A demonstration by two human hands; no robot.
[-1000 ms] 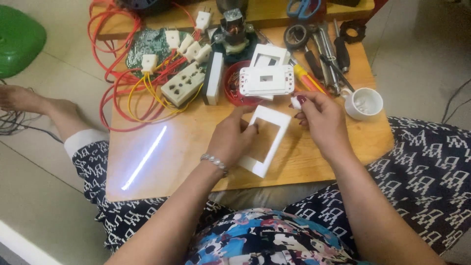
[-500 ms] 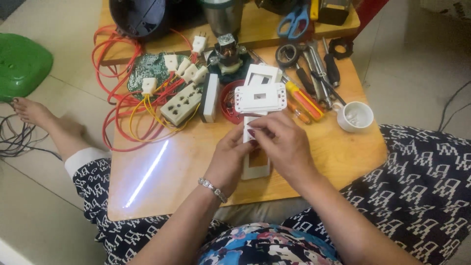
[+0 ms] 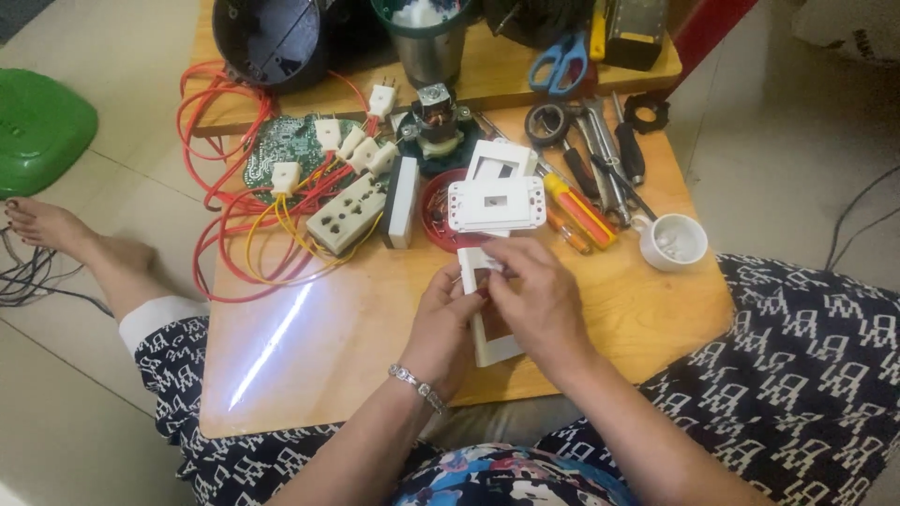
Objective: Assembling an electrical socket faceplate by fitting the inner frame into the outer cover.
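- White switch frame (image 3: 489, 349) is gripped by both hands over the tabletop (image 3: 356, 347), near its front edge.
- Left hand (image 3: 445, 323) is closed on the frame's left side.
- Right hand (image 3: 534, 295) is laid over the top, fingers pinching its upper part.
- White socket plate (image 3: 497, 203) lies just behind, on a red dish (image 3: 433, 211).

White frame (image 3: 489, 345) between the fingers. Pale tan wood on the desk (image 3: 328, 356). Red and yellow wires (image 3: 234, 234), green circuit board (image 3: 286, 150), blue-handled scissors (image 3: 553, 67), white cup (image 3: 670, 244), green stool (image 3: 37, 126). Black trousers (image 3: 806, 375) with white print.
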